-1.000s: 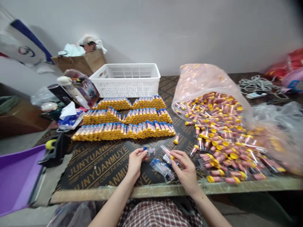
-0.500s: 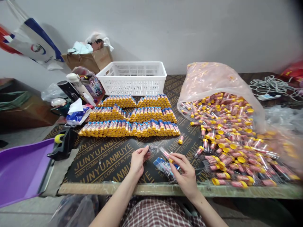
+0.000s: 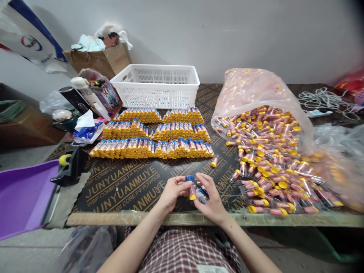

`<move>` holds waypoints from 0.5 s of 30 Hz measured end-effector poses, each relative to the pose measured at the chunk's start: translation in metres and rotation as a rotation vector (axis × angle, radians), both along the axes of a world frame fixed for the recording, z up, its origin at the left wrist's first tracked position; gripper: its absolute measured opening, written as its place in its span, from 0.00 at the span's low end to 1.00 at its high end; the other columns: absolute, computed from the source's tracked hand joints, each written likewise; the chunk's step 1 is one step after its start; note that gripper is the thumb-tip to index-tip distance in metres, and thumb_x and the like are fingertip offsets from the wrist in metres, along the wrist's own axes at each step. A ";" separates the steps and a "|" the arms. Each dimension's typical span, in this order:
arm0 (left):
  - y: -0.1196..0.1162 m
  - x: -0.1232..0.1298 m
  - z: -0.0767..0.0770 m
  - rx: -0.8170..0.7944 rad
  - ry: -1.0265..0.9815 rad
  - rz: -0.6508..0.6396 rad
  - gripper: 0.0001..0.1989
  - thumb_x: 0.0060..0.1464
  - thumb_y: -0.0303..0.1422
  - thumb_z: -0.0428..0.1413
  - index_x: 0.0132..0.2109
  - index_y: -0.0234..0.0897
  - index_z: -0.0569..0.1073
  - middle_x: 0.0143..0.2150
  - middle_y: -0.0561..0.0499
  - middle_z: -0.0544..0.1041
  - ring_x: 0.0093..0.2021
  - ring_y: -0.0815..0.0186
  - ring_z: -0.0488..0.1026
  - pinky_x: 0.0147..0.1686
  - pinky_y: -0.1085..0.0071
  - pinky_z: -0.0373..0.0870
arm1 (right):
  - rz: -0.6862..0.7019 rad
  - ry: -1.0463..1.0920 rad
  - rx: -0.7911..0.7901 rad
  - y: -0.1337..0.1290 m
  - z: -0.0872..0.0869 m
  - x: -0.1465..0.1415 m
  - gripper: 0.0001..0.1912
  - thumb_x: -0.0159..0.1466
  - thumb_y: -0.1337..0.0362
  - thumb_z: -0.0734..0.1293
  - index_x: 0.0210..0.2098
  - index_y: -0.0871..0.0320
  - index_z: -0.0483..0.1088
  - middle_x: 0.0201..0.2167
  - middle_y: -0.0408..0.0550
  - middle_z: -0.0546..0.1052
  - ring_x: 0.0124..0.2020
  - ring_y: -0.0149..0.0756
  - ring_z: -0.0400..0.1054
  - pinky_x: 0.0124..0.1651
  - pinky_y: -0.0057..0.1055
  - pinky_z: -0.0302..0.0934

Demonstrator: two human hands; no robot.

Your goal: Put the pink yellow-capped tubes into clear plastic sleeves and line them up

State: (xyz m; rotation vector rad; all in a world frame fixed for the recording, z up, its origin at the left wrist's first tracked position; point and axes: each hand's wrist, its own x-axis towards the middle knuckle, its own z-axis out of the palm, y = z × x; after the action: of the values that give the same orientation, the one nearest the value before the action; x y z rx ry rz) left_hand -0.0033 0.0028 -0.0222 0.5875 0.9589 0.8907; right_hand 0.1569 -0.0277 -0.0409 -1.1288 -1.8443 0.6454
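A small clear tube (image 3: 192, 192) with pink contents and a yellow cap stands upright between my hands, with a blue-printed piece (image 3: 189, 178) at its top. My left hand (image 3: 173, 192) is closed on the tube, thumb and fingers pinching it from the left. On the other side, my right hand (image 3: 212, 199) curves round with thumb and forefinger apart, fingertips close to the blue piece and the cap. Whether they touch is hard to tell. Beneath the right hand lies a pile of blue printed pieces (image 3: 201, 196), partly hidden.
Stacked rows of labelled tubes (image 3: 150, 148) lie ahead, before a white basket (image 3: 159, 91). Loose tubes spill from a plastic bag (image 3: 256, 85) at the right. A single tube (image 3: 215, 161) lies near the rows. At left are a tape dispenser (image 3: 69, 167) and purple dustpan (image 3: 25, 197).
The tube has passed from my right hand to my left hand and now stands upright with the blue piece at its top. My hands have come together, and the view has shifted slightly.
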 end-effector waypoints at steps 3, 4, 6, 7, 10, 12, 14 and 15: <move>-0.004 0.001 0.000 -0.013 0.013 -0.081 0.19 0.34 0.37 0.67 0.31 0.28 0.74 0.27 0.48 0.77 0.24 0.70 0.72 0.26 0.75 0.67 | 0.110 -0.014 -0.022 0.003 0.002 0.003 0.42 0.49 0.74 0.63 0.62 0.51 0.48 0.62 0.52 0.53 0.62 0.48 0.49 0.58 0.46 0.56; -0.005 0.001 0.001 -0.017 0.011 -0.090 0.19 0.34 0.37 0.67 0.31 0.28 0.74 0.27 0.48 0.77 0.24 0.70 0.72 0.26 0.75 0.68 | 0.144 -0.016 -0.033 0.003 0.002 0.004 0.43 0.48 0.74 0.62 0.62 0.52 0.48 0.62 0.52 0.54 0.62 0.47 0.49 0.59 0.46 0.55; -0.007 0.002 0.001 -0.026 0.008 -0.102 0.19 0.33 0.37 0.68 0.32 0.29 0.73 0.26 0.49 0.77 0.24 0.70 0.72 0.25 0.75 0.68 | 0.185 -0.011 -0.047 0.003 0.001 0.005 0.43 0.47 0.74 0.61 0.62 0.53 0.48 0.60 0.52 0.59 0.61 0.46 0.53 0.61 0.46 0.53; -0.008 0.003 0.001 -0.031 0.009 -0.103 0.19 0.33 0.36 0.68 0.31 0.29 0.73 0.26 0.49 0.76 0.24 0.70 0.72 0.25 0.75 0.68 | 0.191 0.000 -0.051 0.003 0.000 0.005 0.43 0.47 0.74 0.61 0.62 0.53 0.49 0.59 0.51 0.61 0.60 0.45 0.55 0.61 0.46 0.52; -0.009 0.004 0.002 -0.041 0.018 -0.097 0.19 0.32 0.36 0.68 0.31 0.29 0.73 0.26 0.49 0.76 0.23 0.70 0.72 0.24 0.76 0.68 | 0.189 0.056 -0.065 0.002 -0.003 0.004 0.43 0.46 0.74 0.60 0.61 0.54 0.49 0.58 0.52 0.62 0.58 0.44 0.58 0.61 0.44 0.53; -0.010 0.005 0.002 -0.044 0.021 -0.093 0.19 0.32 0.36 0.68 0.31 0.29 0.72 0.26 0.48 0.77 0.23 0.70 0.72 0.24 0.76 0.68 | 0.189 0.090 -0.078 0.001 -0.003 0.003 0.43 0.46 0.74 0.60 0.61 0.54 0.49 0.58 0.52 0.62 0.58 0.44 0.58 0.60 0.44 0.55; -0.011 0.005 0.003 -0.046 0.017 -0.093 0.19 0.32 0.36 0.68 0.31 0.29 0.72 0.26 0.48 0.77 0.23 0.70 0.73 0.24 0.76 0.68 | 0.186 0.111 -0.086 0.000 -0.003 0.002 0.43 0.46 0.75 0.60 0.61 0.54 0.49 0.58 0.52 0.62 0.58 0.44 0.59 0.59 0.43 0.56; -0.011 0.005 0.003 -0.048 0.014 -0.093 0.19 0.31 0.36 0.68 0.31 0.29 0.72 0.26 0.48 0.77 0.23 0.70 0.73 0.24 0.76 0.68 | 0.184 0.120 -0.087 0.000 -0.003 0.002 0.43 0.46 0.75 0.60 0.61 0.53 0.49 0.58 0.52 0.62 0.58 0.44 0.59 0.59 0.43 0.56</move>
State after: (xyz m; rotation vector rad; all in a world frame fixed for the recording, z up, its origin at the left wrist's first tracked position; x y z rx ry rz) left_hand 0.0019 -0.0079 -0.0189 0.5939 0.9552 0.7796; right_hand 0.1587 -0.0280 -0.0434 -0.9603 -1.8454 0.8876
